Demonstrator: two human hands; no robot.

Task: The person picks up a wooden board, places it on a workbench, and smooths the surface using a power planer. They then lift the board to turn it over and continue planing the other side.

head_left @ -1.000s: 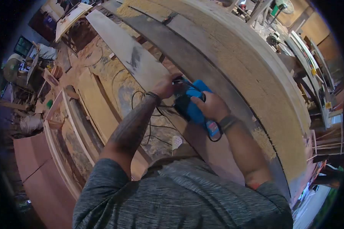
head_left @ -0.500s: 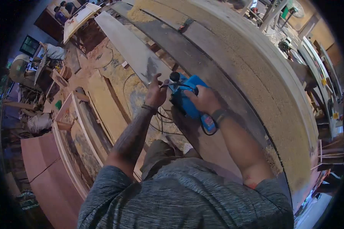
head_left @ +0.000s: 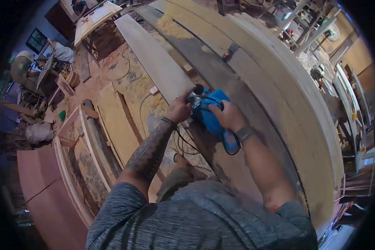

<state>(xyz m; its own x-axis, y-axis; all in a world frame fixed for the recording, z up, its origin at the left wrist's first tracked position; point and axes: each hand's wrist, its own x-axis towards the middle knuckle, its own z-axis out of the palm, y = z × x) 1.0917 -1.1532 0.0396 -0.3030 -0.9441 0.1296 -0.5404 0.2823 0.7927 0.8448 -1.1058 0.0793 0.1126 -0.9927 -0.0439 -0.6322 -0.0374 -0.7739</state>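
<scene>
The left hand (head_left: 179,110), previously open beside the blue power planer (head_left: 210,118), now reaches its front, grip unclear. The planer sits on a long wooden board (head_left: 154,60); the right hand (head_left: 231,116) still wraps its handle.

From my head view, the power planer (head_left: 210,118) sits on a long board (head_left: 156,60) that stretches ahead of it and to its left. A second board (head_left: 208,62) runs along the planer's right side, and a wide plank (head_left: 287,96) lies farther right. Ahead and slightly right of the planer, I have a small object (head_left: 230,52) lying on the boards. Cord loops (head_left: 183,146) hang just left of it; beyond them, left again, lie a flat slab (head_left: 117,118) and a slatted frame (head_left: 87,141). Far ahead-left of it stands a desk (head_left: 96,21); far ahead-right, a fan (head_left: 332,32).
</scene>
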